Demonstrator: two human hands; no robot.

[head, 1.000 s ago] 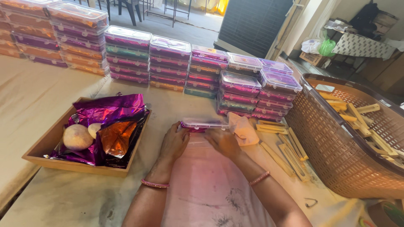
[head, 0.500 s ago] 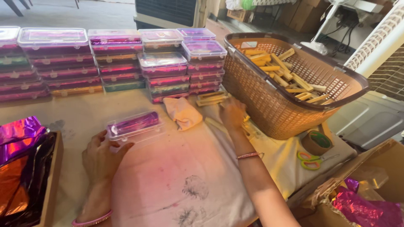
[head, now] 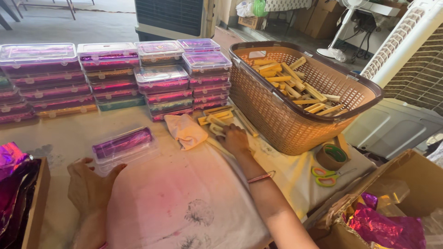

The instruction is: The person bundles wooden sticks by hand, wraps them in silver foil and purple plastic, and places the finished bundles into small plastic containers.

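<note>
So here's what we're looking at: our right hand [head: 235,138] is stretched forward onto the little pile of yellow sticks [head: 217,116] lying on the tabletop [head: 69,138], just in front of the big brown woven basket [head: 295,120] that holds a lot more of them. The fingers are curled down over the pile and touching a stick or two, but we can't tell if anything is really pinched, since the back of the hand hides the tips. The sticks lie just ahead of and slightly left of those fingers, long axes running mostly left to right with a bit of a slant, so across the line of the forearm. Our left hand [head: 90,182] sits much closer to us, spread loosely with the fingers fairly wide, holding nothing, and its tips are right at the near edge of the clear plastic box [head: 123,145], which has a purple foil bar inside and lies with its long side left to right, tilted up a little at the right. A folded peach cloth [head: 186,130] lies between the box and the sticks. Behind everything are the stacked boxes [head: 106,74], and off to the right are a tape roll [head: 333,156] and scissors [head: 328,175]. The right hand is clearly nearer the sticks, the left nearer the box.
</note>
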